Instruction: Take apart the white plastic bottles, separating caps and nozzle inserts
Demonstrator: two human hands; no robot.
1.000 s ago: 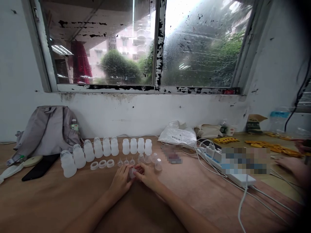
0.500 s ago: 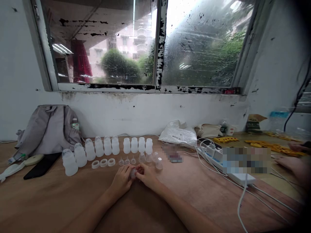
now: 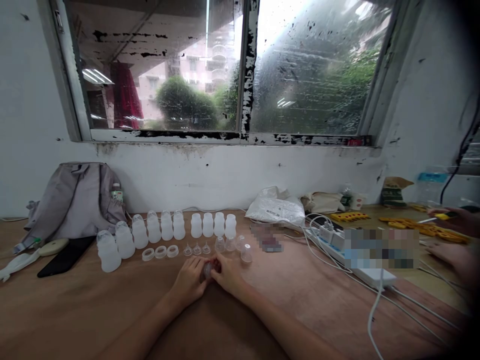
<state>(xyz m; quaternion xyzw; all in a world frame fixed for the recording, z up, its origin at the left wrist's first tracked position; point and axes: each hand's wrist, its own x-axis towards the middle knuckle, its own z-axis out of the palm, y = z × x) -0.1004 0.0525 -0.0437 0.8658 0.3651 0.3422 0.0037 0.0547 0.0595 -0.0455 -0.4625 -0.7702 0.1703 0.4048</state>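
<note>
My left hand (image 3: pixel 191 277) and my right hand (image 3: pixel 227 275) meet low over the table, both with fingers closed on a small translucent bottle collar ring (image 3: pixel 207 270). Its ribbed side shows between the hands; fingers hide the rest, and I cannot tell if a teat sits inside. Just beyond lie several clear teats (image 3: pixel 197 249) in a short row. To their left are three loose collar rings (image 3: pixel 161 252), and to the right several clear domed caps (image 3: pixel 246 253). Frosted baby bottles (image 3: pixel 125 241) stand upright behind, the left ones under clear caps, the right ones (image 3: pixel 207 225) uncapped.
A black phone (image 3: pixel 65 257) and a grey backpack (image 3: pixel 71 200) are at the left. A white plastic bag (image 3: pixel 275 209) rests by the wall. At right, a power strip (image 3: pixel 371 274) trails white cables; beyond it are yellow parts (image 3: pixel 412 226) and another person's hand (image 3: pixel 446 255).
The collar ring has turned between my hands, its ribbed side now showing more. My right-hand fingers have shifted slightly. At far right, a yellow-handled tool has appeared in the other person's hand.
</note>
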